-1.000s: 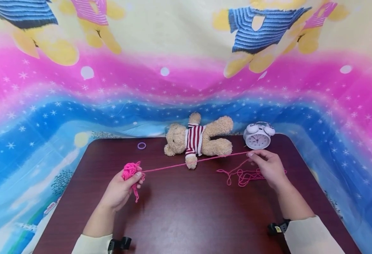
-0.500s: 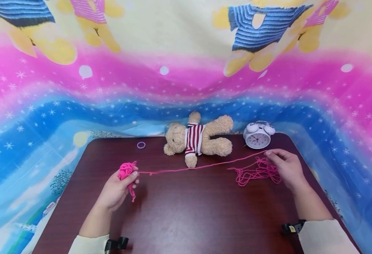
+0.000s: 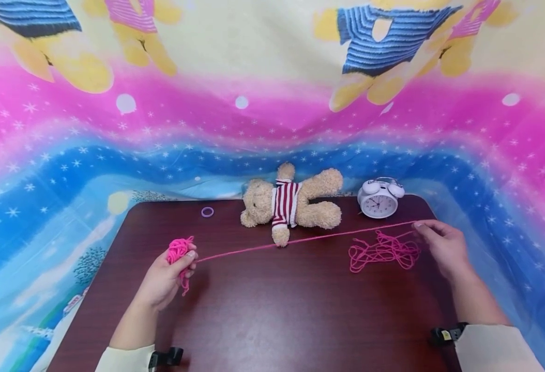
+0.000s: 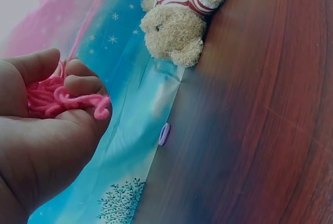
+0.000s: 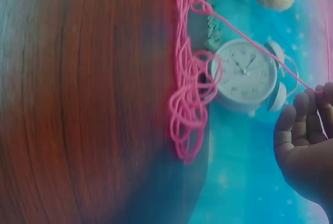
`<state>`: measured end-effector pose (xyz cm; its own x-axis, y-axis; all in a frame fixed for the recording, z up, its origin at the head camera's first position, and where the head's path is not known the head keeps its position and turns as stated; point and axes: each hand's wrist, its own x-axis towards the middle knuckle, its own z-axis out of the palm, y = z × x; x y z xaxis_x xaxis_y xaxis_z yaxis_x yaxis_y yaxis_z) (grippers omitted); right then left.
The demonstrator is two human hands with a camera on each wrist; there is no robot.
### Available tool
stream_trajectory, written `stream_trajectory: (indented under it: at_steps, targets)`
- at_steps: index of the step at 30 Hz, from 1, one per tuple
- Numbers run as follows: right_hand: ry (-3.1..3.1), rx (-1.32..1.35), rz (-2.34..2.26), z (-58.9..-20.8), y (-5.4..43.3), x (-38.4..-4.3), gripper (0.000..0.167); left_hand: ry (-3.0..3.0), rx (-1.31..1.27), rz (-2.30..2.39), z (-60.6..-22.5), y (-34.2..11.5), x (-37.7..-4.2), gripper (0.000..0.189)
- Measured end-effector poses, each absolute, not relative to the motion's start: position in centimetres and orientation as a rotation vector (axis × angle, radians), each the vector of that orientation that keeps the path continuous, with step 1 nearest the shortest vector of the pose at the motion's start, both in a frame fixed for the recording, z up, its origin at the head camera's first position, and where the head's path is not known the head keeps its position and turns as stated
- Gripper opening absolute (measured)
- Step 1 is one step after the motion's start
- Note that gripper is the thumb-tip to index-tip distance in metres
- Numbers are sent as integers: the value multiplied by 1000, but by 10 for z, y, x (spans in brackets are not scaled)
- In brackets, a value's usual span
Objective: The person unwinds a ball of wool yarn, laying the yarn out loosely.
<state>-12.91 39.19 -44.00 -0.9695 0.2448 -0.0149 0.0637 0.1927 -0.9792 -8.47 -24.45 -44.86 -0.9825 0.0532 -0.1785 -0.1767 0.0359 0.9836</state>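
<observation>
hands (image 5: 308,154) (right): pinching pink yarn (image 5: 179,73), partly looped on table (image 5: 93,99) | clock (image 5: 244,71)

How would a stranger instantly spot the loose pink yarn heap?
On the brown wood-grain table, find the white twin-bell alarm clock. In front lies the loose pink yarn heap, spread in open loops, unlike the compact pink yarn bundle the left hand holds.
</observation>
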Motion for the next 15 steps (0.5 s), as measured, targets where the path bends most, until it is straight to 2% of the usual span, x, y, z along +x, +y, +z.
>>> stream_trajectory:
  at_steps: [7, 15]
  targets:
    - [-2282, -358, 1901, -444, 413, -128, 21, 2147, -149, 2067, -451, -250, -83, 35]
    - [-2115, -404, 2059, -445, 431, -125, 13, 2190, -155, 2045, -448, -255, -81, 40]
